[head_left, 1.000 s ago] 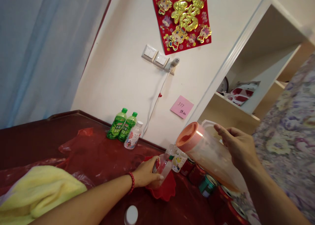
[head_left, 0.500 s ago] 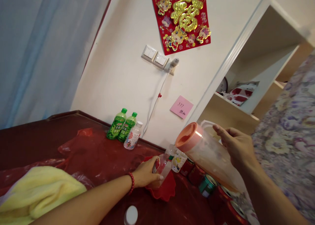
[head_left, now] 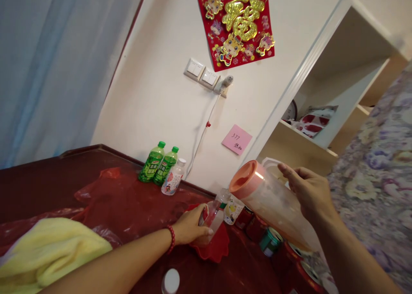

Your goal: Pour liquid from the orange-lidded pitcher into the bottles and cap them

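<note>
Fm where I'm standing, the person's L hand (head_left: 193, 227) is gripping a clear btl (head_left: 218, 216), fingers closing round its side, a red bead bracelet (head_left: 171, 239) circling that wrist. The btl's base is sitting in or just over a red dish (head_left: 214, 250) right under those fingers; can't tell which. R hand (head_left: 310, 191) is clutching the pitcher (head_left: 280, 214) by its handle, thumb lying on top, other fingers partly hidden. The pitcher is leaning well over, its coral lid (head_left: 246, 179) pointing twd the L fingers & hanging just beside the clear btl's mouth; can't tell if they're touching or if any liq is passing. Orangey liq is lying along the pitcher's low side, below the R fingers. Beyond the L fingers, against the wall, 2 green btls (head_left: 159, 165) & a white-capped btl (head_left: 173, 180) are standing tog. A white-labelled btl (head_left: 233, 209) is standing just past the clear btl, w/ red cans (head_left: 256, 228) & a green can (head_left: 271, 241) lining up fr there, below the R fingers. Nearer the person than the L fingers, a white cap (head_left: 171, 280) is showing; a yellow cloth (head_left: 51, 251) is lying well to their left.
</note>
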The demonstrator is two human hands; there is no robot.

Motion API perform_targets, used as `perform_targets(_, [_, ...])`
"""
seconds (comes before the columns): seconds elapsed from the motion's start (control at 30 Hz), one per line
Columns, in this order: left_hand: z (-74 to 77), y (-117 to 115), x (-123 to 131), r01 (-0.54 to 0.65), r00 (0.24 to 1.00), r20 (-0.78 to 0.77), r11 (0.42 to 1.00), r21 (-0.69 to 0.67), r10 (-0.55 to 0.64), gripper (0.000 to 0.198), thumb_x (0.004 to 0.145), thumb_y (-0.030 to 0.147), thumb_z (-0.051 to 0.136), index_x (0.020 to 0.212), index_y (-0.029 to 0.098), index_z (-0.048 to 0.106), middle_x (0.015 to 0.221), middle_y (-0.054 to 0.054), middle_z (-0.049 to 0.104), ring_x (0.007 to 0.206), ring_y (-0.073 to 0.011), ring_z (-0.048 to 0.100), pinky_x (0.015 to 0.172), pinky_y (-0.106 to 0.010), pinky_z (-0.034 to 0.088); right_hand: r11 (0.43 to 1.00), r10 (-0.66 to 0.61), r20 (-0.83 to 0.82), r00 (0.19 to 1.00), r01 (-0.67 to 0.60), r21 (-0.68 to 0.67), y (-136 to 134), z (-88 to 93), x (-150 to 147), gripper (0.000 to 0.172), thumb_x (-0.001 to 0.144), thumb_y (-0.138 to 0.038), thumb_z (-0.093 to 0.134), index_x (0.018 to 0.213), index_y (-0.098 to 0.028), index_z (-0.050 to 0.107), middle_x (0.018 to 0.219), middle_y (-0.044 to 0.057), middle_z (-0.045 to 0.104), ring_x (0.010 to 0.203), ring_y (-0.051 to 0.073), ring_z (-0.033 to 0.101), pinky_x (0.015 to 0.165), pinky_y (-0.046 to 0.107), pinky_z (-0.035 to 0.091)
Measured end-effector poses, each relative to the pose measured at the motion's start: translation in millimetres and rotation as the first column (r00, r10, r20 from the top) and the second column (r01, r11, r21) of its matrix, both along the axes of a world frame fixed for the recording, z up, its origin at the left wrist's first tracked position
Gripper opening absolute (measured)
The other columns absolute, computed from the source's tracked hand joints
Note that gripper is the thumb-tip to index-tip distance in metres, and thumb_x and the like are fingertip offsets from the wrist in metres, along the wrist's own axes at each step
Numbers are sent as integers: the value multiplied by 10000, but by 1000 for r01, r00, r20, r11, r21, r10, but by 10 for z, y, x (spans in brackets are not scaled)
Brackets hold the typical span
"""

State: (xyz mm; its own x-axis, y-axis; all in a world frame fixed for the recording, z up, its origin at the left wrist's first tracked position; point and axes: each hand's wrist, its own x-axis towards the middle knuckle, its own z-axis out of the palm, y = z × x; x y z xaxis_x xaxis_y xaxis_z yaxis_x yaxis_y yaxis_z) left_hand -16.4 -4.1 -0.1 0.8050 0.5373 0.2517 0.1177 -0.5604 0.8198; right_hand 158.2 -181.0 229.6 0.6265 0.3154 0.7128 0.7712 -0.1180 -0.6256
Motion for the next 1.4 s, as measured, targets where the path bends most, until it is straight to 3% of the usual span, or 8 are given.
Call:
perform_targets(0.2, [12, 9, -6, -11, 1000, -22, 999, 41, 12, 580, 718, 408, 707, 1251, 235, 555, 1023, -46, 712, 907, -282, 649, 782, -349, 463, 1000, -8, -6, 1000, 8, -5, 6, -7, -2, 595, 609, -748, 766, 546, -191, 567, 475, -53, 405, 490, 93, 328, 438, 247, 239])
perform_targets(0.33, [-2, 20, 0, 15, 1000, 12, 1000, 18, -15, 555, 717, 392, 718, 1226, 245, 555, 1105, -49, 710, 969, -284, 653, 860, -358, 457, 999, -28, 2, 1000, 28, -21, 13, -20, -31, 595, 623, -744, 756, 536, -191, 557, 470, -48, 408, 484, 92, 331, 428, 238, 233])
perform_targets(0.57, [15, -5, -6, -4, 1000, 14, 1000, 15, 4, 409, 719, 406, 719, 1066, 248, 571, 1018, -16, 717, 910, -263, 657, 746, -314, 437, 999, -22, 3, 1000, 22, -25, 22, -41, -17, 583, 640, -734, 757, 549, -191, 566, 480, -48, 395, 484, 98, 328, 414, 236, 237])
perform_targets(0.87, [-4, 13, 10, 21, 999, 49, 1000, -3, -21, 517, 716, 352, 716, 1198, 228, 575, 1145, -56, 715, 1022, -290, 656, 893, -372, 471, 999, -49, -17, 999, 49, 7, 0, -154, 70, 574, 627, -738, 752, 565, -191, 589, 474, -54, 418, 493, 104, 345, 444, 243, 248])
perform_targets(1.03, [-44, 67, 62, 53, 997, 56, 999, -7, -52, 608, 732, 350, 708, 1297, 209, 533, 1240, -94, 691, 1107, -311, 647, 992, -417, 459, 980, 90, -131, 987, -65, 188, -4, -415, 202, 541, 611, -696, 794, 562, -191, 605, 454, -57, 436, 475, 103, 355, 452, 248, 262])
perform_targets(1.13, [-47, 95, 81, 79, 995, 59, 997, -23, -77, 674, 744, 372, 709, 1359, 210, 487, 1262, -103, 684, 1131, -315, 646, 1008, -425, 462, 905, 243, -251, 937, -126, 406, -9, -656, 267, 549, 565, -648, 852, 527, -193, 547, 452, -71, 437, 454, 80, 337, 433, 234, 240])
perform_targets(1.23, [-38, 107, 87, 96, 994, 63, 995, -35, -94, 710, 757, 397, 703, 1395, 215, 453, 1315, -116, 659, 1193, -328, 620, 1048, -448, 443, 836, 307, -329, 893, -88, 541, -59, -919, 308, 572, 548, -661, 852, 565, -196, 520, 459, -94, 420, 433, 63, 330, 409, 218, 218])
perform_targets(1.4, [-29, 114, 100, 110, 991, 81, 993, -32, -107, 741, 782, 444, 683, 1430, 218, 405, 1365, -123, 633, 1291, -338, 558, 1114, -480, 392, 758, 337, -422, 841, 23, 652, -205, -1346, 310, 593, 583, -676, 821, 599, -210, 455, 474, -120, 390, 418, 44, 320, 403, 195, 246])
